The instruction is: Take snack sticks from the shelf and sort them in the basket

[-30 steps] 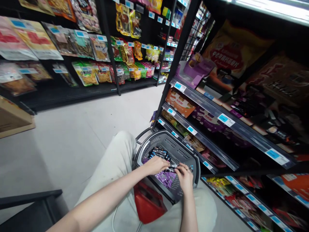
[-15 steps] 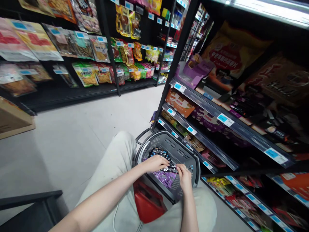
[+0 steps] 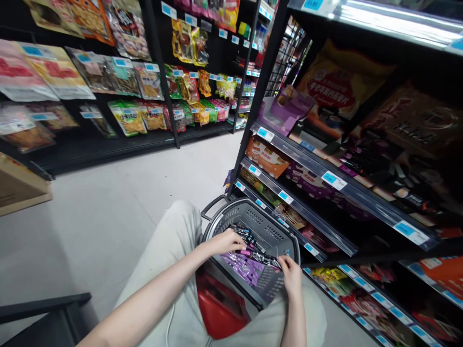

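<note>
Several slim black stick packets (image 3: 265, 259) stretch between my two hands over the grey basket, one with a pink-purple patch. My left hand (image 3: 228, 242) is closed at their left end, fingertips pinched together. At the other end, my right hand (image 3: 291, 275) pinches the tip of a black packet between thumb and fingers. Whether both hands grip the same packet I cannot tell. Inside the basket (image 3: 267, 217) lie more dark stick packets (image 3: 240, 231) behind my left hand, and a pile of purple packets (image 3: 246, 270) nearer me.
The basket stands between my knees, with a red handle part (image 3: 220, 308) at its near side. Shelves (image 3: 307, 156) of boxes and bags rise close on the right. Hanging snack bags (image 3: 126, 118) line the far rack. A cardboard box (image 3: 21, 185) and a black frame (image 3: 47, 308) are at left.
My hands have moved apart, the right one shifting right and slightly down, the left one a little left. More of the black packets now shows between them. The view has tilted slightly.
</note>
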Demonstrator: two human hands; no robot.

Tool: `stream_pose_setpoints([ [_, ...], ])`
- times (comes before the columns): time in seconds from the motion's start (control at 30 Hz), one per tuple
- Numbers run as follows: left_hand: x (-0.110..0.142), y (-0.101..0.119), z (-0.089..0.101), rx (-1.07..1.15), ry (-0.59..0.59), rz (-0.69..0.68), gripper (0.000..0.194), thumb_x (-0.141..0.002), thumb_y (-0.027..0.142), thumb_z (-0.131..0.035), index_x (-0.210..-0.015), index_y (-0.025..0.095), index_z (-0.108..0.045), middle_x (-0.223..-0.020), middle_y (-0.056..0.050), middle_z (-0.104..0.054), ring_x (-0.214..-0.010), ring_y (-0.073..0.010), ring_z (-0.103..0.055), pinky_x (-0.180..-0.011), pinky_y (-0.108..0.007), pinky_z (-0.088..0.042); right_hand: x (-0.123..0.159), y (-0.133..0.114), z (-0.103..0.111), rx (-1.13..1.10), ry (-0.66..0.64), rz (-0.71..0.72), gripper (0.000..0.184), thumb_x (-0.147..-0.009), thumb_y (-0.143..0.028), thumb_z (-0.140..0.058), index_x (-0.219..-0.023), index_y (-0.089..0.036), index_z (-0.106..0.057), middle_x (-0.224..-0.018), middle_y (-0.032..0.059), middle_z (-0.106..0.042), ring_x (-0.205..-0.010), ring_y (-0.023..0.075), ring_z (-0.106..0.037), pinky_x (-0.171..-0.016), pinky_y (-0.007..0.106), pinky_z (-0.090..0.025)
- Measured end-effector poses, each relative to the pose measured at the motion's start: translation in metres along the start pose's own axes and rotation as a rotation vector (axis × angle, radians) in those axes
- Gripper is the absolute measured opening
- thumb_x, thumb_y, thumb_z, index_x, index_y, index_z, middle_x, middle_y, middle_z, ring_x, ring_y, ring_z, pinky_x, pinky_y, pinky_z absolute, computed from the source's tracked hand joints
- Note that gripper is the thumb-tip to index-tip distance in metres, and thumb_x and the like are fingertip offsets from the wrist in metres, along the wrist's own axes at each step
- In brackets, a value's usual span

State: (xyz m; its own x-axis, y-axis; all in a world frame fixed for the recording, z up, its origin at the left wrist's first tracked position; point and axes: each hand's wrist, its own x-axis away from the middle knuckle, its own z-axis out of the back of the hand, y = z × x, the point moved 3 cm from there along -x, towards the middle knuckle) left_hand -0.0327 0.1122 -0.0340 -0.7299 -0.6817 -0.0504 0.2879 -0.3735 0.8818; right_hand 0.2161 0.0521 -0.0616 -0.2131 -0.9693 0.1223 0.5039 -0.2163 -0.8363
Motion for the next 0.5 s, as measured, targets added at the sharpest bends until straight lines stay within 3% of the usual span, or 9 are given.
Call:
stream_pose_setpoints([
  [0.13, 0.002, 0.011, -0.003, -0.101, 0.026, -0.064, 0.031, -0.081, 0.036, -0.035, -0.081, 0.019, -0.061, -0.074, -0.003, -0.062, -0.068, -0.0098, -0.055, -0.066, -0.017, -0.037, 0.001, -0.003, 0.007, -0.108, 0.018, -0.025, 0.033, -0.062, -0.049, -0.054, -0.06, -0.017, -0.057, -0.056, 0.0012, -0.057, -0.047, 0.0174, -0.054, -0.047, 0.026, -0.041],
  [0.23, 0.001, 0.01, -0.002, 0.003, 0.073, -0.02, 0.031, -0.079, 0.038, -0.038, -0.078, 0.018, -0.061, -0.071, -0.003, -0.06, -0.065, -0.01, -0.055, -0.064, -0.018, -0.039, 0.001, -0.008, 0.014, -0.106, 0.037, 0.023, 0.03, -0.061, -0.045, -0.057, -0.06, -0.015, -0.06, -0.059, 0.0037, -0.06, -0.058, 0.0193, -0.056, -0.056, 0.027, -0.043],
  [0.33, 0.0, 0.002, -0.002, 0.306, 0.134, 0.158, 0.034, -0.074, 0.043, -0.044, -0.081, 0.015, -0.061, -0.074, -0.005, -0.061, -0.059, -0.0101, -0.055, -0.057, -0.02, -0.043, 0.0, -0.007, 0.02, -0.075, 0.105, 0.035, 0.029, -0.06, -0.043, -0.058, -0.06, -0.015, -0.063, -0.062, 0.0056, -0.063, -0.065, 0.0207, -0.056, -0.061, 0.027, -0.043],
  [0.4, 0.0, -0.003, -0.006, 0.577, 0.147, 0.271, 0.038, -0.07, 0.044, -0.049, -0.093, 0.015, -0.057, -0.089, -0.007, -0.06, -0.059, -0.0105, -0.055, -0.054, -0.023, -0.046, 0.0, -0.005, 0.022, -0.063, 0.193, 0.022, 0.029, -0.058, -0.043, -0.059, -0.058, -0.014, -0.063, -0.06, 0.0056, -0.063, -0.062, 0.0203, -0.056, -0.059, 0.027, -0.043],
  [0.5, 0.0, -0.006, -0.017, 0.869, 0.107, 0.351, 0.059, -0.057, 0.036, -0.065, -0.11, 0.02, -0.046, -0.109, -0.01, -0.052, -0.067, -0.014, -0.058, -0.058, -0.029, -0.049, 0.0, -0.001, 0.021, -0.069, 0.285, 0.024, 0.028, -0.056, -0.041, -0.06, -0.058, -0.013, -0.064, -0.061, 0.0057, -0.064, -0.061, 0.02, -0.057, -0.06, 0.027, -0.044],
])
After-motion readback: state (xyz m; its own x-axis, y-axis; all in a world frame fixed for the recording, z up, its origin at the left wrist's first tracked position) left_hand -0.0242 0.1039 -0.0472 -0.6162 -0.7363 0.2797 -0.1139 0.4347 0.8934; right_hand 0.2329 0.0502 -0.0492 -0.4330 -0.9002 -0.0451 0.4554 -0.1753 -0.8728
